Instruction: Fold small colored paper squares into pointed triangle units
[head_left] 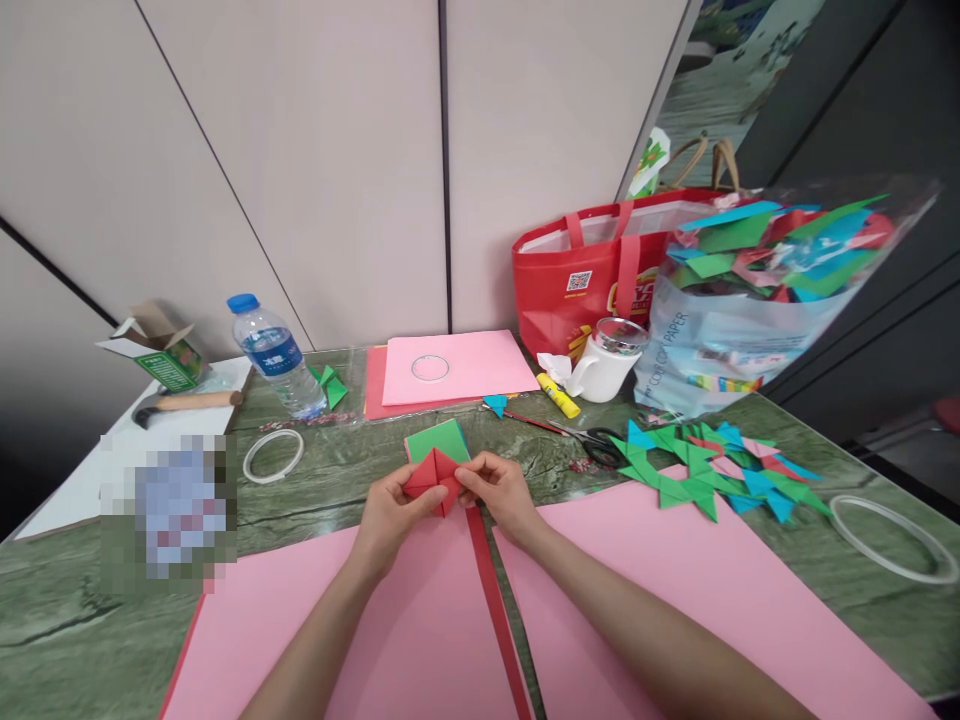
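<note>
Two bare forearms stretch forward over the pink paper sheets covering the near part of the green table. The left hand and right hand meet at a folded red paper piece, each pinching one side between thumb and fingertips. The piece sits just above the sheets, before a green square. A red strip runs between the sheets.

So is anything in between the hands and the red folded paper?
No, nothing visible. The left hand and the right hand both pinch the red folded paper directly, above the pink sheet. The green paper lies just behind it, not in between.
</note>
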